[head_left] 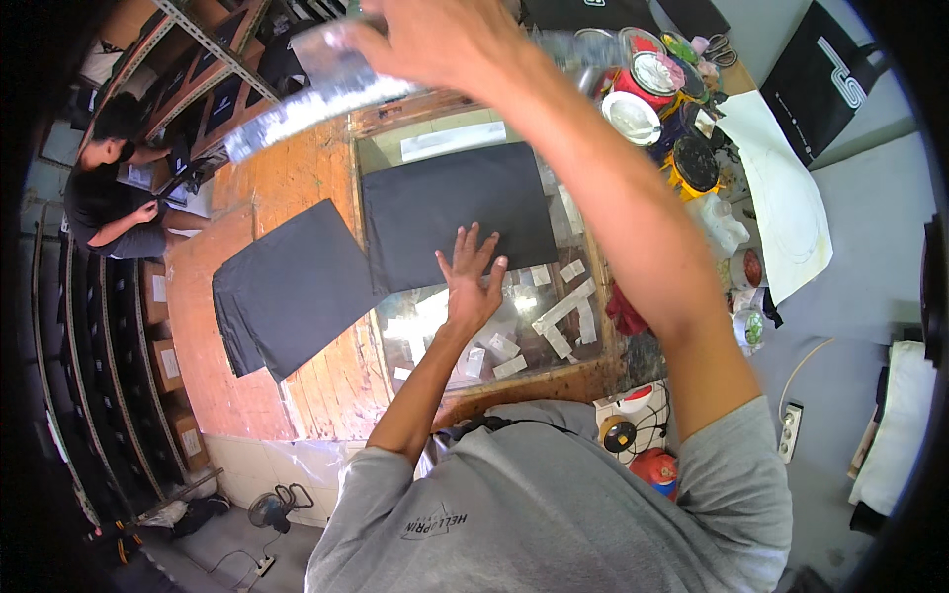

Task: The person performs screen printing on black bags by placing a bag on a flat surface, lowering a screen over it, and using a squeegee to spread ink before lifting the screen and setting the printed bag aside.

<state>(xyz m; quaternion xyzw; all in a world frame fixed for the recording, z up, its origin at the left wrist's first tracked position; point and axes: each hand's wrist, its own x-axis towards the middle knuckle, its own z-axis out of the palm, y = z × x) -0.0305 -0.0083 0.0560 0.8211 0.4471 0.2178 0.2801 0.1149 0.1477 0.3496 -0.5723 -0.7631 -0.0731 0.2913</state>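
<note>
Left hand (473, 275): lying flat with fingers spreading, pressing on the near edge of a black sheet (460, 203), gripping nothing. Black sheet: covering the far part of a glass panel (435, 321) in the counter (222, 385). Right hand (410, 40): hovering at the far side, fingers bending beside a long silvery strip (316, 111); blur is hiding the grip, so its hold cannot be told. Second black sheet (297, 287): lying left, meeting the first. White tape pieces (506, 346): sticking near. Paint pots (695, 163): standing far right.
</note>
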